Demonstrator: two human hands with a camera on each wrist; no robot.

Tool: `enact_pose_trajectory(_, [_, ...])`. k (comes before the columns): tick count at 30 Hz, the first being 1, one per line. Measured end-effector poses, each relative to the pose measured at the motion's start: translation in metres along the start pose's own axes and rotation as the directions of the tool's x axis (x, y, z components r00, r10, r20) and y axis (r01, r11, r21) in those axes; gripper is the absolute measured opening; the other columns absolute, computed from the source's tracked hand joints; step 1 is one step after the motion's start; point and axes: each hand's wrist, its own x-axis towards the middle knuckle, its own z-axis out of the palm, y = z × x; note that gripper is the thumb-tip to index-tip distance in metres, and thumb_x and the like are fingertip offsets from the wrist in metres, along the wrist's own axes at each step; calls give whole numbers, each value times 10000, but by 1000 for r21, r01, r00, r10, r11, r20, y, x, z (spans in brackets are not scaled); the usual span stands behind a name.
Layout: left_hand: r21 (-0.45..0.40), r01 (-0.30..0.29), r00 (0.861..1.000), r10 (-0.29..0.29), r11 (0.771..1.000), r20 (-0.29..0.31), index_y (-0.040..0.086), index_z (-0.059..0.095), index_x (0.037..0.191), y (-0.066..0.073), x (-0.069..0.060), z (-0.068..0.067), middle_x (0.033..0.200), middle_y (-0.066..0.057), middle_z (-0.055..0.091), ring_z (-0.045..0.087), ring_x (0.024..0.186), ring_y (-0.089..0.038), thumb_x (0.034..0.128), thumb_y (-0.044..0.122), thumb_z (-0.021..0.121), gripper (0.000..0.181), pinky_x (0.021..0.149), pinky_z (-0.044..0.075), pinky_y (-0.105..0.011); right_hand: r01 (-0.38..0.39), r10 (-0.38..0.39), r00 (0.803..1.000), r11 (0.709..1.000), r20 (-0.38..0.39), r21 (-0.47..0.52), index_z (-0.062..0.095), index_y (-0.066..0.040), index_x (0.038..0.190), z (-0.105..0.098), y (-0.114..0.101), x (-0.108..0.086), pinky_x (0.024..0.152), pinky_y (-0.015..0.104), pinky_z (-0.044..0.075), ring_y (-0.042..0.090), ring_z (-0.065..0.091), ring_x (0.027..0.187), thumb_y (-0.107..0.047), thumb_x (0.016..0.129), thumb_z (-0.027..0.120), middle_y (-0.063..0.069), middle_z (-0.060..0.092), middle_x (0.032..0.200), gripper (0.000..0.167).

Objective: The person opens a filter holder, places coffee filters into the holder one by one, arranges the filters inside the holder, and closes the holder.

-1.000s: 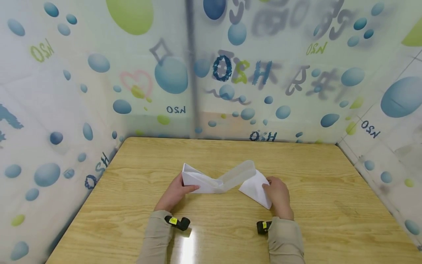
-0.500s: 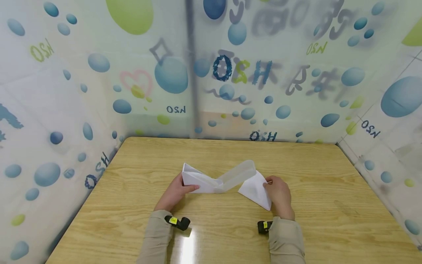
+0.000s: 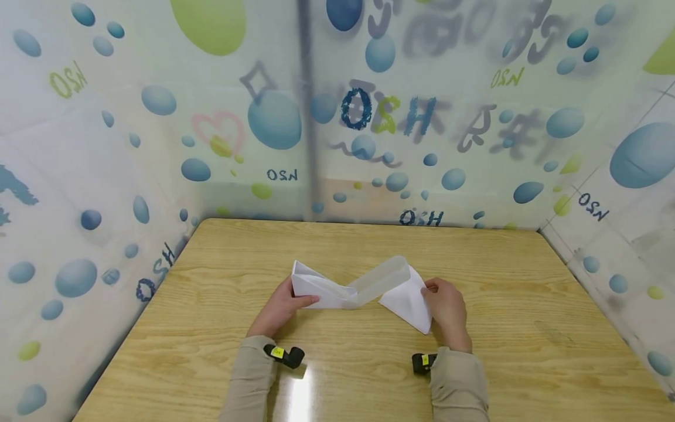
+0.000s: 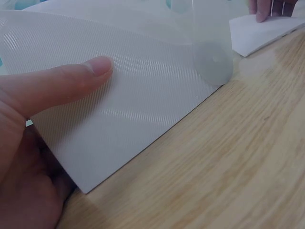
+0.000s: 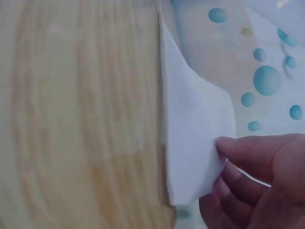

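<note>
My left hand (image 3: 279, 308) grips the left end of a white ribbed pouch (image 3: 321, 293), thumb across its front and fingers behind. In the left wrist view the fine ribs of the pouch (image 4: 128, 105) show, and its lower edge is at the tabletop. From its right end a translucent flap (image 3: 379, 280) rises and curves to the right. My right hand (image 3: 445, 308) pinches the right side of a folded white piece (image 3: 408, 302), which stands tilted just beyond the flap. Paper or cloth, I cannot tell. In the right wrist view, thumb and fingers hold the edge of that white piece (image 5: 195, 133).
Both hands work over a light wooden table (image 3: 348, 375). Behind it and along both sides hangs a pale sheet (image 3: 253, 193) printed with blue and green drops. A black wrist camera (image 3: 285, 354) sits on the left wrist, another black camera (image 3: 423, 363) on the right.
The folded white piece has shifted slightly left and up and now stands more steeply, its top partly behind the flap. The right hand has changed its hold a little. The left hand stays still.
</note>
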Motion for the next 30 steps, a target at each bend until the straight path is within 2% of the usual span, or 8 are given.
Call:
enact_pose_trajectory(9, [-5, -4, 1000, 4, 1000, -1, 153, 489, 1134, 1, 0, 0, 1056, -65, 576, 541, 974, -206, 748, 260, 724, 464, 825, 420, -361, 0, 2, 999, 999, -42, 48, 607, -10, 1027, -2, -2, 0, 669, 379, 422, 255, 570, 806, -183, 871, 546, 133, 627, 929, 242])
enact_pose_trajectory(16, [-4, -4, 1000, 4, 1000, -1, 155, 488, 1133, 0, 0, 0, 1056, -66, 576, 542, 974, -207, 746, 261, 727, 467, 825, 421, -363, -43, 46, 997, 998, -63, 51, 601, -32, 1052, -3, -2, 2, 674, 372, 414, 264, 565, 826, -205, 884, 538, 129, 622, 952, 249])
enact_pose_trajectory(22, [-4, -7, 1000, 7, 1000, -2, 144, 494, 1119, 1, 0, 0, 1049, -67, 578, 545, 967, -211, 751, 257, 722, 447, 818, 423, -365, -43, 51, 995, 996, -87, 82, 594, -34, 1067, -5, -2, 2, 656, 362, 416, 262, 556, 818, -222, 898, 527, 136, 609, 963, 261])
enact_pose_trajectory(30, [11, -27, 1000, 27, 1000, 4, 120, 488, 1127, 0, 0, 0, 1045, -68, 581, 548, 959, -210, 759, 251, 714, 451, 804, 430, -349, -18, 40, 985, 992, -168, 127, 619, -58, 1034, -5, -4, 3, 657, 354, 426, 252, 563, 806, -232, 883, 553, 123, 625, 938, 240])
